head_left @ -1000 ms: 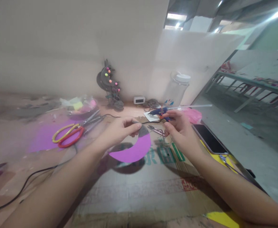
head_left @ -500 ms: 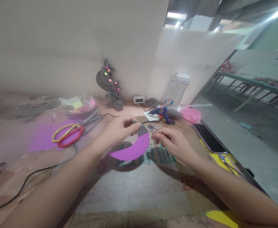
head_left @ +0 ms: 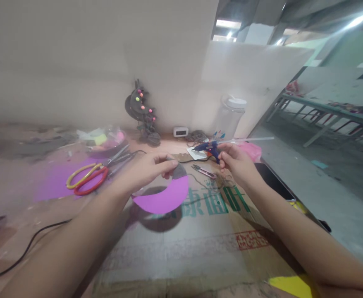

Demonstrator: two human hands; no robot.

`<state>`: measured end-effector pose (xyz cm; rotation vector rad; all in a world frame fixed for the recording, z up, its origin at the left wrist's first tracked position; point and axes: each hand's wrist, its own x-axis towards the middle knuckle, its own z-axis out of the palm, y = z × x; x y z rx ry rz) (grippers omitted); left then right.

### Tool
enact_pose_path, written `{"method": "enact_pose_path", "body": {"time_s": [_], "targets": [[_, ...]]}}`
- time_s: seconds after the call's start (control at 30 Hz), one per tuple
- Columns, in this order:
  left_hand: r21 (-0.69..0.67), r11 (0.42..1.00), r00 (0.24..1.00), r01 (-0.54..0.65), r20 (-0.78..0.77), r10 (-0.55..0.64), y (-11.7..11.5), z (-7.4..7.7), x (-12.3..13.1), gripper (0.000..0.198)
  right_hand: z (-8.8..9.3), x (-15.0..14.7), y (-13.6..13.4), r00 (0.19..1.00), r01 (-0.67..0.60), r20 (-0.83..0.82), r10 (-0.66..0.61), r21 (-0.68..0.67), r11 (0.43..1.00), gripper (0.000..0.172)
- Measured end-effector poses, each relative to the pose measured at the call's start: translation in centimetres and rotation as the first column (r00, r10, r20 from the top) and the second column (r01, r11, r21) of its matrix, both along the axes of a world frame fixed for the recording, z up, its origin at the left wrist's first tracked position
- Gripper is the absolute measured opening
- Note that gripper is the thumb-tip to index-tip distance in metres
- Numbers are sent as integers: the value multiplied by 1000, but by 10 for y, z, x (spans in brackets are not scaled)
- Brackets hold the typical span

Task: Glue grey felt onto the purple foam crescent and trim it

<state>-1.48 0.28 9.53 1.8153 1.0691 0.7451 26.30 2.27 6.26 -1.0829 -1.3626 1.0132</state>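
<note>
My left hand [head_left: 156, 167] pinches the upper end of a purple paper crescent [head_left: 165, 198], where grey yarn wrapping [head_left: 179, 170] covers the tip. The crescent is held just above the cardboard and casts a shadow on it. My right hand [head_left: 235, 161] has its fingers closed around the handle of a blue hot glue gun [head_left: 208, 147], whose nozzle points left over a small white card [head_left: 196, 153]. Thread snips [head_left: 204, 171] lie on the cardboard between my hands, beside a loose strand of yarn.
Scissors with red and yellow handles [head_left: 90, 178] lie on the left near purple paper [head_left: 53, 182]. Behind stand a decorated crescent ornament [head_left: 141, 111], a small white clock [head_left: 180, 132] and a clear bottle [head_left: 229, 118]. A phone [head_left: 274, 182] lies at the right edge, partly behind my forearm.
My right hand has moved from the thread snips and yarn up and right to the glue gun's handle. The left hand and crescent have shifted slightly left.
</note>
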Motion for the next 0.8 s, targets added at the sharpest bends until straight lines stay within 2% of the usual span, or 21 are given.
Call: {"method": "enact_pose_path", "body": {"time_s": [0.1, 0.17, 0.27, 0.37, 0.47, 0.63, 0.7, 0.8], "targets": [[52, 996, 997, -73, -34, 75, 1, -2, 3, 32, 7, -12, -21, 996, -69, 63, 70, -22, 997, 18], [84, 991, 994, -100, -29, 103, 0, -2, 5, 31, 12, -23, -38, 957, -136, 254, 142, -42, 990, 14], [120, 986, 993, -120, -3, 121, -3, -1, 9, 28, 18, -37, -59, 828, -228, 534, 172, 40, 973, 18], [139, 984, 994, -112, 11, 112, -6, 0, 12, 26, 18, -42, -64, 717, -317, 666, 205, 50, 947, 25], [157, 983, 995, -96, 5, 96, -11, 1, 16, 26, 14, -42, -61, 732, -310, 646, 216, 33, 950, 23], [195, 975, 993, -104, -35, 113, -18, 1, 24, 22, 8, -44, -60, 877, -265, 379, 295, -129, 955, 21], [218, 970, 991, -110, -44, 123, -20, 0, 27, 22, 8, -46, -61, 901, -280, 290, 321, -174, 944, 20], [255, 959, 989, -120, -56, 138, -22, -1, 29, 22, 7, -49, -63, 915, -282, 243, 321, -183, 942, 19]]}}
